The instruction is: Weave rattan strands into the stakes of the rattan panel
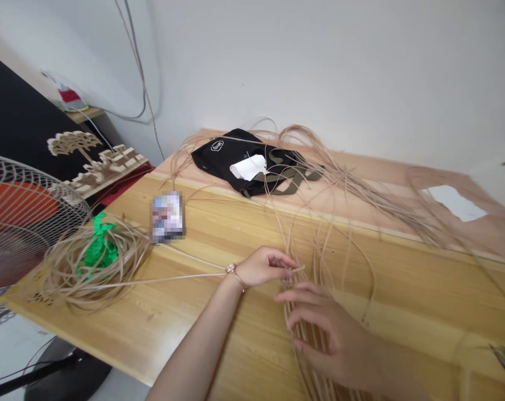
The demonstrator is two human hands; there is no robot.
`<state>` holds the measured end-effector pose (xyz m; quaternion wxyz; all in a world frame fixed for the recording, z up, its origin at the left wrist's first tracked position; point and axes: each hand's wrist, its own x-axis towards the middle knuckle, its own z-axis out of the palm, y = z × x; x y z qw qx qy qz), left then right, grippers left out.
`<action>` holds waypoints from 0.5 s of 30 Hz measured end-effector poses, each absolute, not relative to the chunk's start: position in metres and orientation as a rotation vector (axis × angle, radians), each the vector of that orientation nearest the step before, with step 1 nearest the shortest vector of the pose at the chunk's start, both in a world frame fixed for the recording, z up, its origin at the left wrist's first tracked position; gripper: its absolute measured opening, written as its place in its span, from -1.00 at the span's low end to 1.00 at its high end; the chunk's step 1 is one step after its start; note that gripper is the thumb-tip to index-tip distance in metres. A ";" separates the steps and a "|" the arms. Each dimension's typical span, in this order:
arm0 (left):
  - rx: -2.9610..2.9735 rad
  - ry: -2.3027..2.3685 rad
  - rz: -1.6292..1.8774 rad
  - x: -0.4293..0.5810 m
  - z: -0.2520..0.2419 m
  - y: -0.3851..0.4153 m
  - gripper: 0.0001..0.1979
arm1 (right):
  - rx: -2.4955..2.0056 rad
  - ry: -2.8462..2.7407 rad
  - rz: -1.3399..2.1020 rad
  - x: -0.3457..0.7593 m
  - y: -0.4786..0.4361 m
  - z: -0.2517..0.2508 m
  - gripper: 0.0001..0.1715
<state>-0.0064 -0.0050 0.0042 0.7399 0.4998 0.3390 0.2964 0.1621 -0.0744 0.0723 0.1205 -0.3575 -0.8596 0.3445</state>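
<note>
Head view shows the left hand (263,266) pinching the top of flat rattan strips (309,334) on the table (423,301), nearer the person than the black bag (236,159), while the right hand (323,328) presses them down, fingers spread.

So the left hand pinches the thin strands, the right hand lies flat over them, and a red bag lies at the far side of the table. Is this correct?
Not fully. The bag at the far side of the table is black, not red; the head view shows it. The rest holds: the left hand pinches the thin strands, and the right hand lies flat over them.
</note>
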 end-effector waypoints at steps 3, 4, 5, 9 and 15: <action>1.098 0.754 0.650 -0.006 0.004 -0.005 -0.71 | -1.067 -2.362 1.062 0.164 -0.076 0.070 -0.85; 1.099 0.760 0.652 -0.006 0.004 -0.005 -0.71 | -1.089 -2.304 1.077 0.164 -0.076 0.068 -0.86; 1.102 0.769 0.655 -0.006 0.003 -0.005 -0.71 | -1.118 -2.237 1.092 0.165 -0.077 0.065 -0.88; 1.119 0.800 0.655 -0.005 0.004 -0.006 -0.69 | -1.290 -1.852 1.168 0.166 -0.078 0.052 -0.92; 1.111 0.774 0.663 -0.005 0.008 -0.006 -0.70 | -1.584 -1.301 1.308 0.163 -0.075 0.045 -0.73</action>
